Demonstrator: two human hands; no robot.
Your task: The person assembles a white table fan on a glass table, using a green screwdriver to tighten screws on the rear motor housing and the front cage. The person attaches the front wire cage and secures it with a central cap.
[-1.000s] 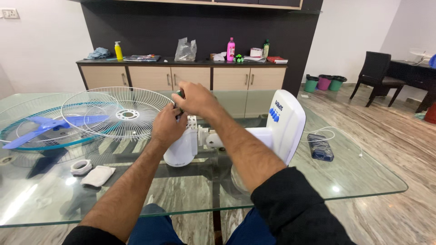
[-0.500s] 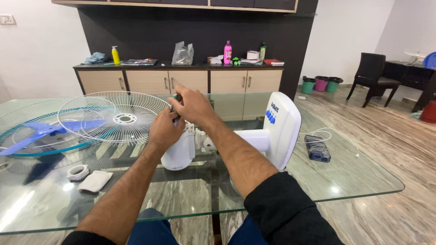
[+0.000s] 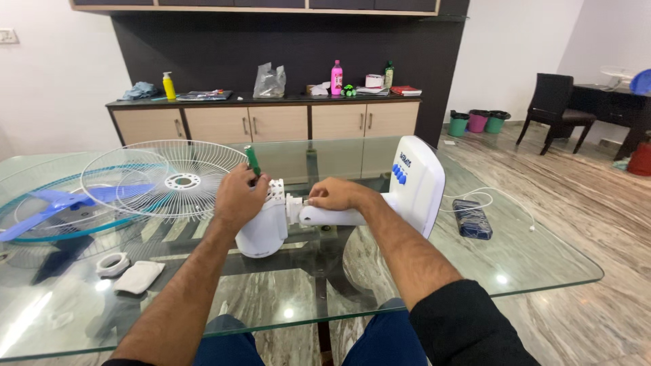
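Observation:
A white fan motor housing [image 3: 263,229] lies on the glass table [image 3: 529,271], joined to a white stem and a white base with blue buttons [image 3: 417,183]. My left hand [image 3: 239,196] rests on top of the motor and grips a green-handled screwdriver [image 3: 252,160] held upright. My right hand [image 3: 337,194] holds the fan's white stem [image 3: 332,216] just right of the motor.
A white wire fan guard [image 3: 166,177] and a blue fan blade in a blue-rimmed guard [image 3: 47,200] lie at left. A white ring nut [image 3: 112,263] and white cap [image 3: 139,276] sit near the front left. A dark box with a white cable [image 3: 472,218] lies right. A sideboard stands behind.
My right hand let go of the screwdriver top and dropped down onto the fan stem. My left hand keeps the screwdriver, now showing its green handle.

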